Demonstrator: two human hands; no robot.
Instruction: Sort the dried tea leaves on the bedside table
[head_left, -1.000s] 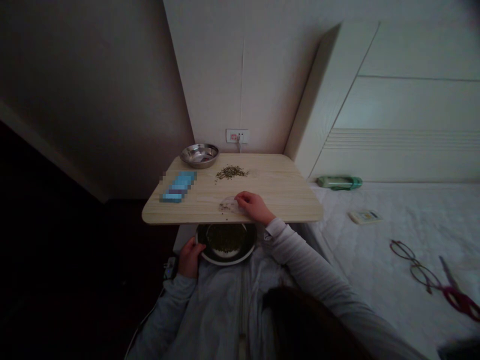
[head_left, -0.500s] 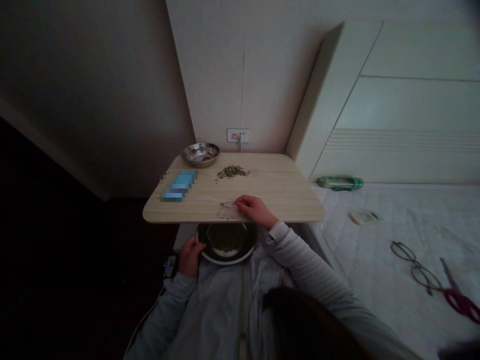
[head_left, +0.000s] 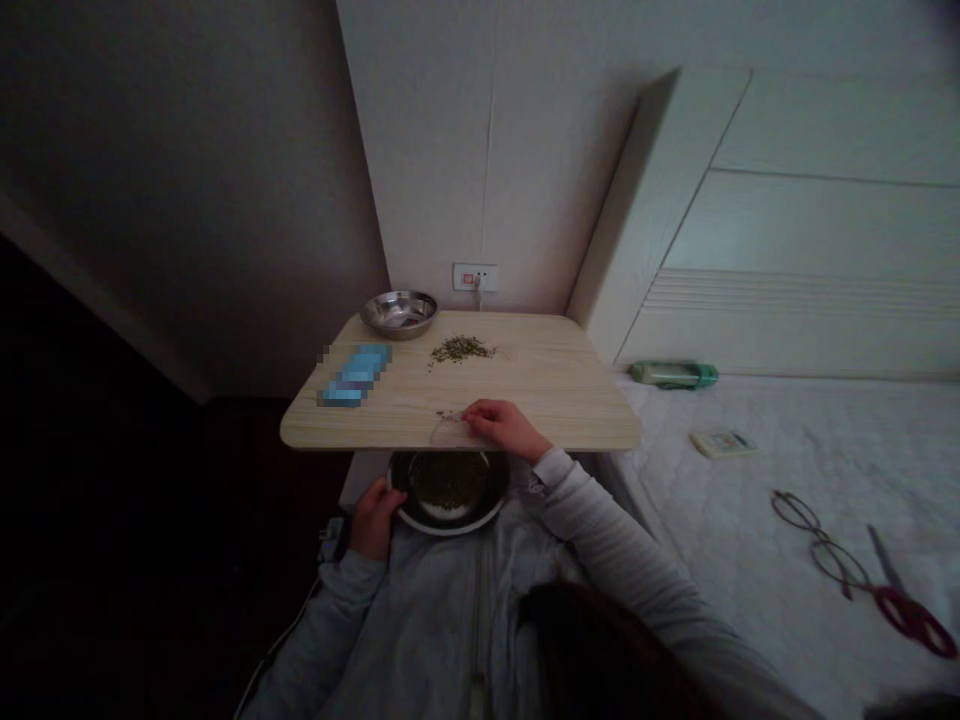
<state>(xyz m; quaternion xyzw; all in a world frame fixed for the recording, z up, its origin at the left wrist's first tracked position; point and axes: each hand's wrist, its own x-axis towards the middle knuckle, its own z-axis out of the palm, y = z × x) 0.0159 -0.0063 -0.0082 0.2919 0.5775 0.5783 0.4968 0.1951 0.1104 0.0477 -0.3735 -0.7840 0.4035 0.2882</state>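
My left hand (head_left: 373, 518) is closed on the left rim of a dark bowl with a pale rim (head_left: 501, 507), which rests in my lap just below the table edge. Inside it lies a mass of small green beans or seeds (head_left: 450, 478). Over the front edge of the wooden table, my right hand (head_left: 506, 428) has its fingers pinched on a thin clear plastic piece (head_left: 448, 432). A few small dark bits lie beside its upper edge. Farther back on the tabletop is a loose patch of the same kind of green grains (head_left: 460, 349).
A steel bowl (head_left: 399, 314) stands at the table's (head_left: 555, 390) back left, with a blurred blue phone-like object (head_left: 355, 375) in front. On the bed at right are a green bottle (head_left: 673, 375), a small pale box-like item (head_left: 724, 443), eyeglasses (head_left: 821, 540) and red-handled scissors (head_left: 915, 620).
The view has shifted slightly. The clear piece in my right hand now lies a little differently, near the table's front edge. My left hand stays on the bowl rim.
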